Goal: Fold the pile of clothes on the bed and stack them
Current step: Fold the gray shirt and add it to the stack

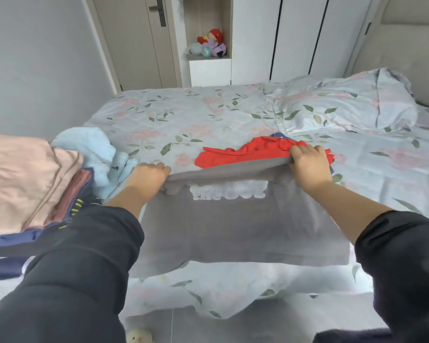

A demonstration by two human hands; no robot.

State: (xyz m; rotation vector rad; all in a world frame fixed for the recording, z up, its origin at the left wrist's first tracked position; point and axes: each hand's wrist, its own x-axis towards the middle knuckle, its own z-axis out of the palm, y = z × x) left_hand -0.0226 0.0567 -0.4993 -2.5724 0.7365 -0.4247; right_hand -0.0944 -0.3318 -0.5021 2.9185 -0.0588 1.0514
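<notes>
**Folding step, grey shirt.** The person leans over the bed (196, 112) with both arms extended. The left hand (150, 173) and the right hand (307, 164) each hold the far, doubled-over edge of the grey shirt (233, 231), fingers curled over the cloth, one hand at each corner. The edge is raised slightly between them.

The rest of the shirt lies flat on the near side of both hands, with white lettering (229, 190) just below the held edge. A red garment (245, 152) lies crumpled just beyond the right hand, touching its fingers, not yet folded. Outward of the left hand sits the stack of folded clothes (22, 181), with a pale blue garment (89, 149) bunched just beyond that hand.

To fold well, by my judgement, both hands should move together and level, keeping the edge taut, then lay it square and smooth outward. The likely fault is dragging the red garment along.
</notes>
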